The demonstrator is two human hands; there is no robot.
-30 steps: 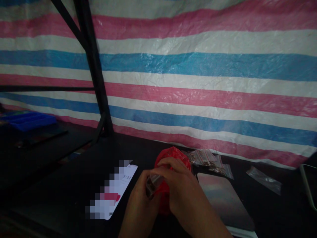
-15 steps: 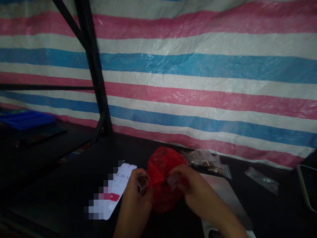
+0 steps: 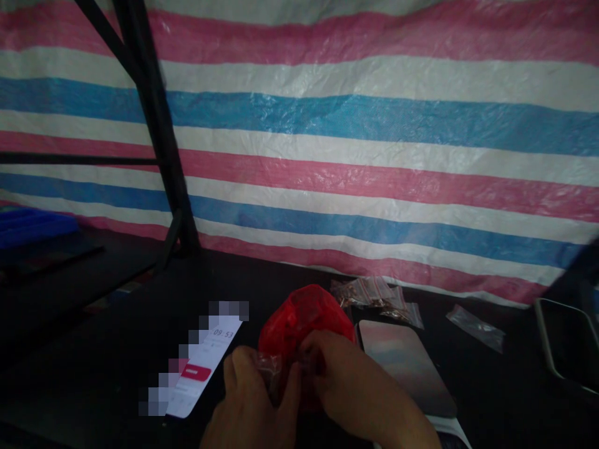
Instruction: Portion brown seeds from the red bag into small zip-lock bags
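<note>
A red plastic bag point(image 3: 304, 312) lies crumpled on the black table in front of me. My left hand point(image 3: 255, 393) is closed around a small clear plastic bag point(image 3: 270, 368) at the red bag's near left side. Over the red bag's right part, my right hand point(image 3: 339, 374) has its fingers pinched together, close to the left thumb. Between those fingers something pale and see-through shows, too dim to name. Right of the red bag is a scale with a flat silver plate point(image 3: 405, 362), its near part partly covered by my right forearm.
Several small zip bags with brownish contents point(image 3: 374, 296) lie behind the scale. A flat clear zip bag point(image 3: 477, 327) and a dark device with a pale rim point(image 3: 566, 343) are at right. At left are a phone showing a timer point(image 3: 201, 368), a black metal frame point(image 3: 159, 137) and a blue tray point(image 3: 35, 227).
My right hand has moved down and left, closer to my left hand. The red bag has shifted and changed shape. The whole view has turned slightly to the right.
</note>
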